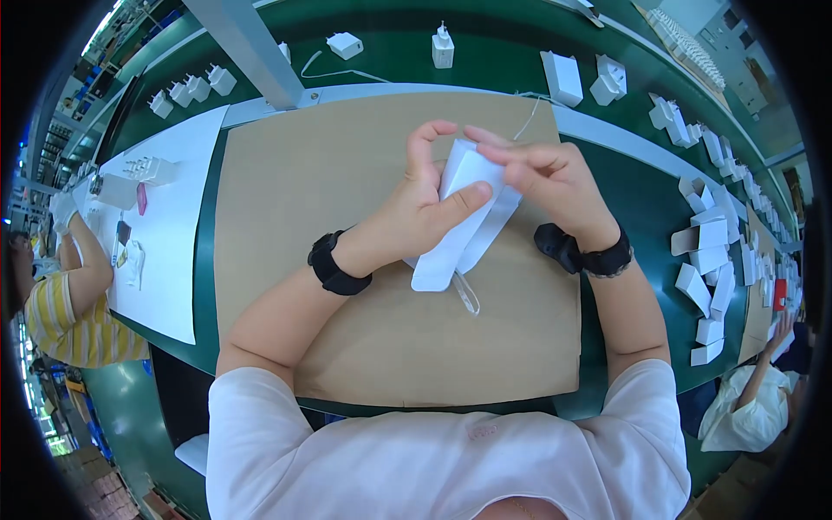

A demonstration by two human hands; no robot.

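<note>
A slim white folding carton [444, 253] is tilted over the brown cardboard sheet [286, 199], its long flap hanging toward me. My left hand [420, 199] grips it, thumb across the front and index finger raised beside the upper end. At that upper end, the fingers of my right hand [555, 178] close on the carton's corner; the exact pinch is partly hidden. A pale looped strip [468, 295] shows below the carton's lower end. What lies inside the carton is hidden.
White plug adapters [443, 48] stand along the green bench behind. Several open white cartons [706, 251] are piled at right. A white sheet [173, 234] at left holds more adapters [152, 170] and a pink object [141, 198]. A metal post [247, 52] rises at back left. People sit at both sides.
</note>
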